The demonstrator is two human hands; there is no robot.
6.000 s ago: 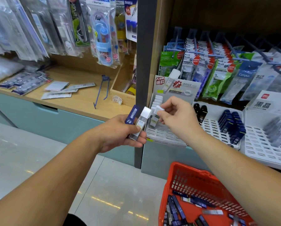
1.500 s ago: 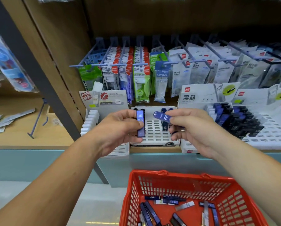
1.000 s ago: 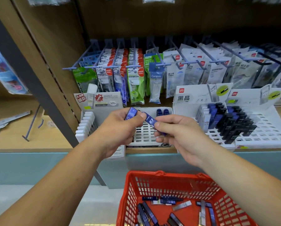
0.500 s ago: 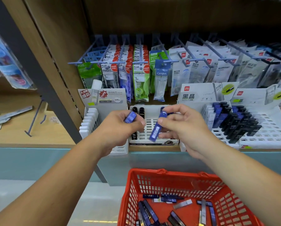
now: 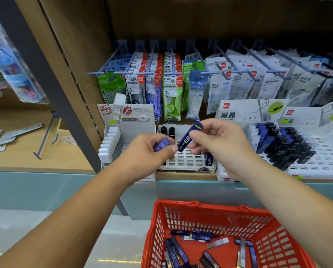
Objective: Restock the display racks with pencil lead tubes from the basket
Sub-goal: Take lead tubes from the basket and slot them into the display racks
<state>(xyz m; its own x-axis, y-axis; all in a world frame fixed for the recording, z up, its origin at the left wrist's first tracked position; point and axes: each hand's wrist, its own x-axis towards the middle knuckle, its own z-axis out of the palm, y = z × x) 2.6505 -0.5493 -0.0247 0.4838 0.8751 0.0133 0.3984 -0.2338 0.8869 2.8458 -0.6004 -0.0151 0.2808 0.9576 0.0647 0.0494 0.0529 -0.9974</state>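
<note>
Right hand pinching a tilted blue tube, left hand curled round a second tube; a loose pinch risks a drop short of the rack at 6 o'clock.

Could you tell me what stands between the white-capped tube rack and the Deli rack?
In the head view, a smaller white slotted rack stands there, with two black tubes at its back.

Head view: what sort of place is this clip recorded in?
Most likely a stationery shop aisle: packaged correction tapes hang on peg hooks, white display racks of pencil lead tubes stand on the wooden shelf, and a red shopping basket below holds more tubes.
</note>
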